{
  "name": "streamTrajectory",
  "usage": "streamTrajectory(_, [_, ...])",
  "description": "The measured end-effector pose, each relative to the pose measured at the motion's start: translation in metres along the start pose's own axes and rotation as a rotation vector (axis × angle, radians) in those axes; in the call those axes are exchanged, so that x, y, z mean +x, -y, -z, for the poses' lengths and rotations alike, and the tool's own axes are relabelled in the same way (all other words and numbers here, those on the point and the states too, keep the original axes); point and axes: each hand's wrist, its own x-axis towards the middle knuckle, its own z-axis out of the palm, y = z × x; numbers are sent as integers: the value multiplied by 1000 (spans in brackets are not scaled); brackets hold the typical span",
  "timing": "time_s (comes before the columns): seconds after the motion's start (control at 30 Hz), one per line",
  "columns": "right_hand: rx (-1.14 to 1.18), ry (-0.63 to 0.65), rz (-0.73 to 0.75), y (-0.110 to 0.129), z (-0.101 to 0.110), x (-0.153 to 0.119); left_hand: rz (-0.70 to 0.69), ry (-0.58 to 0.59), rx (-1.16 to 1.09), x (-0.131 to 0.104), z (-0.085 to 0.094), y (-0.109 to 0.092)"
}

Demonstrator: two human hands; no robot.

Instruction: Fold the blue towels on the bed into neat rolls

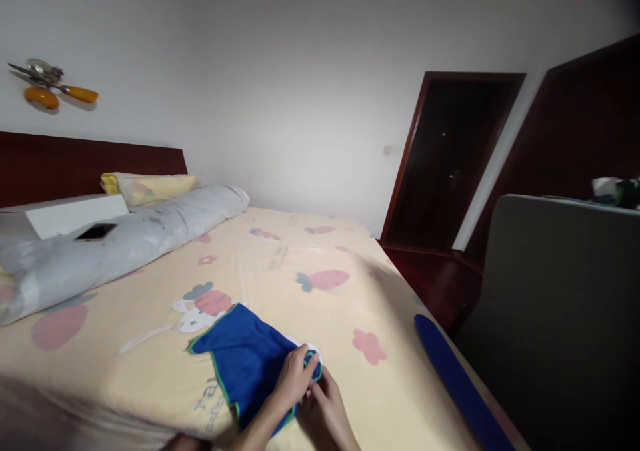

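A blue cloth (250, 354) with green edging lies spread on the bed, and its right end is bunched or rolled up between my hands. My left hand (291, 376) rests over that end, its fingers closed on the gathered fabric. Close against it on the right, my right hand (327, 401) pinches the same bunched part with thumb and fingers. Part of the cloth's near edge is hidden under my left forearm.
The bed (280, 257) has a pale yellow printed sheet. A long grey bolster (165, 227) bears a phone (97, 231), near a white box (75, 214) and a yellow pillow (160, 189). A long blue strip (455, 381) lies along the right edge, beside a grey panel (560, 304).
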Motion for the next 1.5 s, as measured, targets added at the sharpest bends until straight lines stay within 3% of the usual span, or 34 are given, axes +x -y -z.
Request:
streamTrajectory(0.07, [68,-39,-7,7,2,1,-18,14,-155,-1,-1,1])
streamTrajectory(0.2, [-82,-56,4,16,18,5,-55,100,-316,1,2,14])
streamTrajectory(0.33, [-130,-124,-7,10,31,10,-17,160,-362,2,0,24])
streamTrajectory(0.53, [-22,-313,14,14,30,11,-16,238,-376,-4,0,26])
streamTrajectory(0.7, [-366,-310,58,10,48,17,-24,170,-207,-15,4,21])
streamTrajectory(0.8, [-624,-287,138,7,64,25,-74,286,-160,-28,7,11])
streamTrajectory(0.87, [-764,-241,207,9,72,29,-149,412,-128,-38,10,4])
streamTrajectory(0.93, [-882,-192,264,15,75,30,-175,458,-84,-50,14,5])
streamTrajectory(1.03, [-966,-114,383,28,71,24,-138,352,67,-71,20,25])
streamTrajectory(1.13, [-977,73,474,41,56,11,-224,267,242,-93,26,63])
streamTrajectory(1.23, [-999,322,451,51,40,-2,-285,235,348,-110,30,90])
streamTrajectory(1.33, [-1020,530,370,52,27,-13,-264,236,357,-115,34,96])
streamTrajectory(1.5, [-1084,625,237,36,21,-21,-247,142,191,-111,39,92])
